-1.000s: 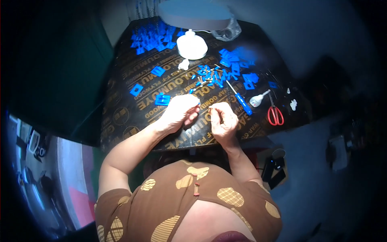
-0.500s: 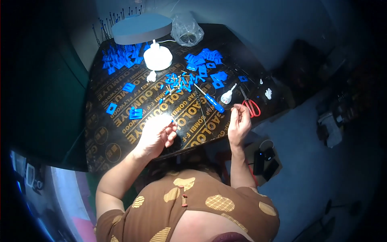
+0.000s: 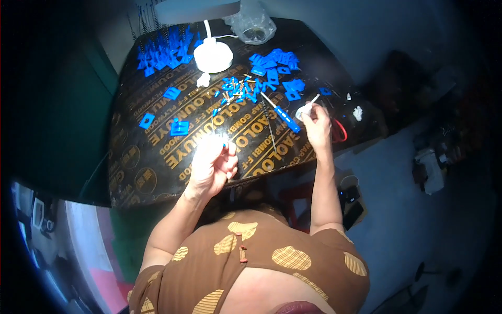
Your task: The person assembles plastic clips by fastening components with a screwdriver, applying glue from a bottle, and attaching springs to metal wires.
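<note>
While the far part of the room stays in deep shadow, the black wooden table with yellow printed lettering [image 3: 172, 180] is brightly lit around its middle by a white lamp with a round base [image 3: 213, 57]. A dark green panel [image 3: 57, 136] stands on the left side, and a blue-grey floor [image 3: 389, 183] shows on the right. On the table, a loose heap of small blue plastic pieces and thin metal pins [image 3: 240, 90] lies near the centre, with a pile of flat blue plastic plates [image 3: 274, 62] behind it to the right. 3 separate blue square plates [image 3: 180, 128] lie at the left.

The small white plastic bottle with a thin nozzle [image 3: 302, 112] is at the right part of the table, just beside a screwdriver with a blue handle [image 3: 287, 119]. Its long axis runs obliquely: the nozzle points away from the person and to the right. The right hand [image 3: 319, 131] has its thumb and forefinger touching this bottle, but I cannot tell if they are pressed firmly on it. Scissors with red handles [image 3: 340, 131] are partly hidden behind this hand.

The left hand [image 3: 210, 163] pinches a tiny blue piece [image 3: 225, 145] at its fingertips; because of the glare, its axis cannot be told.
</note>
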A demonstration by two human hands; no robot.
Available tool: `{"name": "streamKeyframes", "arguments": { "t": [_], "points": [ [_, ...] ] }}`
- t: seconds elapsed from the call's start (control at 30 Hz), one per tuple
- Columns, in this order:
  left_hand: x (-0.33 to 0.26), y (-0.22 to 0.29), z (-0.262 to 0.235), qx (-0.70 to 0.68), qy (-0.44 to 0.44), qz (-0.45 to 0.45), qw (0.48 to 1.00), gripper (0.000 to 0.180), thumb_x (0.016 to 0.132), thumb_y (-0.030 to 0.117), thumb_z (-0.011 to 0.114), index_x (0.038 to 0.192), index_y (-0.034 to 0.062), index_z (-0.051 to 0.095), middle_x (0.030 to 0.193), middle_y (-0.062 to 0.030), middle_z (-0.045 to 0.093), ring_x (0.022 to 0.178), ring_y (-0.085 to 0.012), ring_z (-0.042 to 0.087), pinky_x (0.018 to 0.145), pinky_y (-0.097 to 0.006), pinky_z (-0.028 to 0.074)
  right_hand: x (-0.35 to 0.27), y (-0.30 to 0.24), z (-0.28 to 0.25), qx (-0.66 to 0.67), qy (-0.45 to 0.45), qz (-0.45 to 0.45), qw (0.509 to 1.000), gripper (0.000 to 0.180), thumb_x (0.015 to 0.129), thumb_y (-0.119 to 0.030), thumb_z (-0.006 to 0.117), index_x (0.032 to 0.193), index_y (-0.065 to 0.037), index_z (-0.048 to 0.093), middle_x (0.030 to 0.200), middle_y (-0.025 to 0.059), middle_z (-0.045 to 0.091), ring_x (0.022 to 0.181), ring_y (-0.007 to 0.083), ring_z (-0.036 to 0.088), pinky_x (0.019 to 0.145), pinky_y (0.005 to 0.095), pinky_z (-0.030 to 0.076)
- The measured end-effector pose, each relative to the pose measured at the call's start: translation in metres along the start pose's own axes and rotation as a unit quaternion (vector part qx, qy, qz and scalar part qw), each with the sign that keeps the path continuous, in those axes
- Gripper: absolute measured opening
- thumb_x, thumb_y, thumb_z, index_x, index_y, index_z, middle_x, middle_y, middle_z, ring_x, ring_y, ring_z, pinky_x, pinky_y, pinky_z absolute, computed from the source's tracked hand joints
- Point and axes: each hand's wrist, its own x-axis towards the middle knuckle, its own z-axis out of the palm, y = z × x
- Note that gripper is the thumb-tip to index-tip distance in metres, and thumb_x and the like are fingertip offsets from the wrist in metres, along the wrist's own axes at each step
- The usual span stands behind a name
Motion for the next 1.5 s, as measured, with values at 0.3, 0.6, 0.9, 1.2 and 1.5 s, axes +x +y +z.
{"name": "streamKeyframes", "arguments": {
  "t": [0.3, 0.6, 0.9, 1.2, 1.5],
  "points": [
    [-0.001, 0.001, 0.002, -0.025, 0.008, 0.006, 1.000, 0.022, 0.091, 0.026, 0.061, 0.088, 0.0045, 0.057, 0.082, -0.0080, 0.059, 0.061, -0.0156, 0.054, 0.047, -0.028, 0.045, -0.003, -0.019, -0.008, 0.104, 0.049, -0.020, 0.993, 0.020, 0.091, -0.003, 0.057, 0.110, 0.004, 0.056, 0.102, 0.0135, 0.065, 0.092, 0.0181, 0.064, 0.081, 0.0302, 0.051],
    [-0.002, 0.000, -0.012, -0.029, -0.053, 0.017, 0.998, 0.021, 0.095, 0.029, 0.055, 0.097, 0.0074, 0.056, 0.092, -0.0040, 0.056, 0.071, -0.0134, 0.051, 0.058, -0.026, 0.042, -0.073, -0.115, 0.025, 0.121, -0.082, -0.034, 0.989, 0.025, 0.093, -0.001, 0.050, 0.118, 0.000, 0.052, 0.096, 0.0126, 0.063, 0.085, 0.0199, 0.062, 0.077, 0.0319, 0.050],
    [0.002, -0.003, -0.015, -0.061, -0.035, 0.044, 0.997, 0.025, 0.097, 0.031, 0.049, 0.095, 0.0064, 0.054, 0.088, -0.0040, 0.054, 0.069, -0.0141, 0.047, 0.056, -0.027, 0.040, -0.100, -0.115, 0.065, 0.203, -0.109, -0.019, 0.973, 0.024, 0.090, -0.005, 0.059, 0.112, 0.003, 0.052, 0.096, 0.0113, 0.061, 0.082, 0.0149, 0.059, 0.073, 0.0275, 0.049],
    [0.003, -0.005, -0.014, -0.103, 0.001, 0.049, 0.993, 0.025, 0.094, 0.030, 0.053, 0.087, 0.0061, 0.056, 0.083, -0.0078, 0.058, 0.061, -0.0177, 0.050, 0.050, -0.030, 0.039, -0.105, -0.113, 0.069, 0.290, -0.117, 0.023, 0.949, 0.024, 0.091, -0.010, 0.062, 0.108, 0.002, 0.051, 0.085, 0.0048, 0.060, 0.071, 0.0064, 0.055, 0.063, 0.0201, 0.046],
    [0.000, -0.003, -0.012, -0.060, -0.004, 0.056, 0.997, 0.026, 0.098, 0.034, 0.046, 0.092, 0.0096, 0.050, 0.088, -0.0032, 0.054, 0.070, -0.0140, 0.047, 0.057, -0.027, 0.038, -0.104, -0.110, 0.070, 0.371, -0.119, 0.061, 0.919, 0.022, 0.091, -0.011, 0.063, 0.105, 0.000, 0.050, 0.079, 0.0067, 0.063, 0.060, 0.0070, 0.057, 0.056, 0.0187, 0.047]
  ]
}}
